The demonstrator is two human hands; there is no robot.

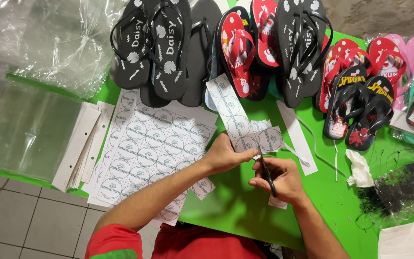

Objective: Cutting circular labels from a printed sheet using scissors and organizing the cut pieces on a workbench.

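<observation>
The green desk (235, 211) carries rows of flip-flops (168, 48) along its far edge, clear plastic bags (29, 124) at the left, and a full label sheet (154, 144) of printed round labels left of centre. A label strip (235, 120) lies over the desk centre; its long axis runs from the far left down to the near right, with the near end at the hands. The left hand (224, 156) grasps that near end between thumb and fingers. The right hand (281, 180) is clenched around the scissors (267, 175), whose blades point away toward the strip's edge. Progress, as judged: the strip is already separated from a sheet and a few cut squares (202, 187) lie near the hands; most labels on the sheet remain uncut.
</observation>
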